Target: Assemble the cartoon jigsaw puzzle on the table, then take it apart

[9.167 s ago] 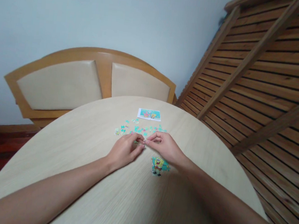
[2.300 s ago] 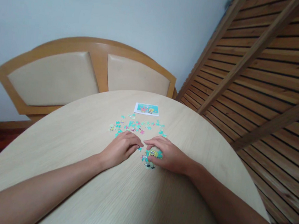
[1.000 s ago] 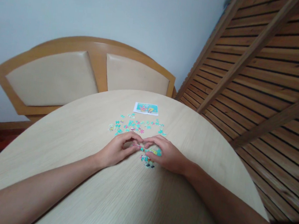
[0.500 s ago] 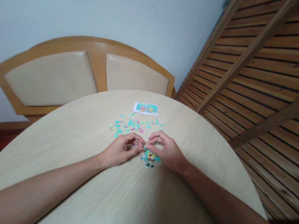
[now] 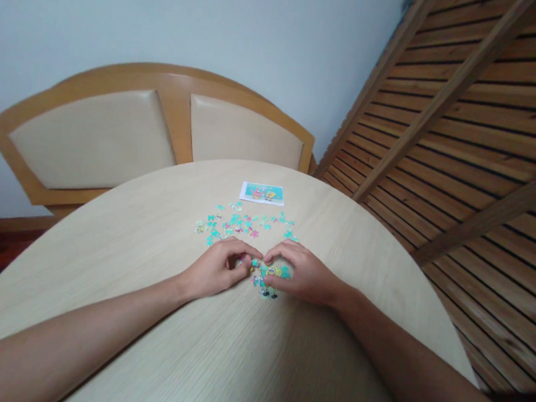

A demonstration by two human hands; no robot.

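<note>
A partly joined jigsaw puzzle section [image 5: 269, 289] with a yellow cartoon figure on teal lies on the table, between and just in front of my hands. My right hand [image 5: 306, 274] is curved around its right side, thumb lying on the section and index fingertip at its upper edge. My left hand [image 5: 221, 265] is at the upper left, with fingers bent and index finger and thumb against a small teal puzzle piece [image 5: 255, 263]. Both index fingertips nearly meet above that piece. Fingers partly hide the section's right and upper edges.
Several loose puzzle pieces [image 5: 235, 221] in teal, pink and yellow are scattered beyond my hands. A small picture card [image 5: 262, 193] lies behind them on the round wooden table [image 5: 162, 216]. A padded bench back [image 5: 166, 80] stands past the table, and a slatted wooden screen [image 5: 467, 150] on the right.
My right thumb has moved down onto the puzzle section, covering part of the yellow figure. The index fingertips have come closer together, and the small teal piece shows more clearly.
</note>
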